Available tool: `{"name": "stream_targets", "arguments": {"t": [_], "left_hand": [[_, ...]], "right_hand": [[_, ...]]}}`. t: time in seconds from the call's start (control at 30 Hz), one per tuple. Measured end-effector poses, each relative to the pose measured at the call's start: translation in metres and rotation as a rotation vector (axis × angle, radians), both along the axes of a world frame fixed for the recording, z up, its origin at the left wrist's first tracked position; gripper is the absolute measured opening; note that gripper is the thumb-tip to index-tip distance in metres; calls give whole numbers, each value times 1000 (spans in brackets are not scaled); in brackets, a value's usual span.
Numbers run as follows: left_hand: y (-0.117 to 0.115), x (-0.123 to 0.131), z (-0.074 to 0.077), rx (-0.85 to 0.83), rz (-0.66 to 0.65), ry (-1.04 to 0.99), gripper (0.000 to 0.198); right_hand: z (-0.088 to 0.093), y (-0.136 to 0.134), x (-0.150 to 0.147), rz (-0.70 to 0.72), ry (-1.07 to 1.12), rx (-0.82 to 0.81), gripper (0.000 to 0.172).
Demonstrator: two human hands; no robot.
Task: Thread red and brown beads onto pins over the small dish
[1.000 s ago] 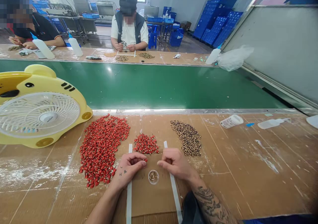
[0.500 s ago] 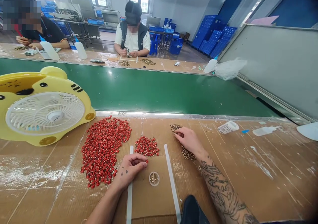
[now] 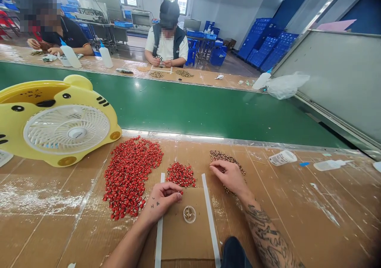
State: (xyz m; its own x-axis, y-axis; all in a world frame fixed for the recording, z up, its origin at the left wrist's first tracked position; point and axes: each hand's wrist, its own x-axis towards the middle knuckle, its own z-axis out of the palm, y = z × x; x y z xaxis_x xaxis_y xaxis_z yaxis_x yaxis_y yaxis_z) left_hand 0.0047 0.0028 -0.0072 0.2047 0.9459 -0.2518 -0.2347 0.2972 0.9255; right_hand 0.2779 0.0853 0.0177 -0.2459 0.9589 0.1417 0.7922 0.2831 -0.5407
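L hand pinches a red piece btwn thumb & forefinger, just up-left of the clear dish; R hand is narrow, fingers curled, thumb near forefinger; can't tell if anything's in it; main change vs a moment ago: R hand was right over the dark-and-gold pile & has now pulled toward its L near side, so more of the far end shows; L hand & its red piece have stayed about put; prob. means a pick-up from that pile was tried, success unclear; pose: L forearm slants up & R from the bottom edge, hand crossing the L tape strip; R forearm slants up & L from lower R, back of hand up, fingertips pointing L; hands well apart; dish sits on the cardboard mat, untouched, w/ something small & goldish inside; small red pile lies just beyond L fingertips, large red pile L of it.
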Motion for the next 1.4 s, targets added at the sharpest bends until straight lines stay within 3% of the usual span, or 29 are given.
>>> {"name": "stream_targets", "arguments": {"t": [0.17, 0.37, 0.97, 1.27, 1.4], "left_hand": [[0, 2, 1, 31, 63, -7, 13], [-1, 1, 7, 155, 102, 32, 10], [-2, 2, 3, 420, 87, 275, 10], [-5, 0, 1, 332, 105, 247, 9], [-6, 1, -2, 315, 114, 238, 8]], "right_hand": [[5, -43, -48, 158, 439, -100, 12], [4, -59, -79, 255, 525, -87, 9], [6, -64, -87, 315, 472, -86, 12], [-1, -61, -84, 194, 599, -250, 10], [-1, -59, -83, 205, 599, -307, 14]]}}
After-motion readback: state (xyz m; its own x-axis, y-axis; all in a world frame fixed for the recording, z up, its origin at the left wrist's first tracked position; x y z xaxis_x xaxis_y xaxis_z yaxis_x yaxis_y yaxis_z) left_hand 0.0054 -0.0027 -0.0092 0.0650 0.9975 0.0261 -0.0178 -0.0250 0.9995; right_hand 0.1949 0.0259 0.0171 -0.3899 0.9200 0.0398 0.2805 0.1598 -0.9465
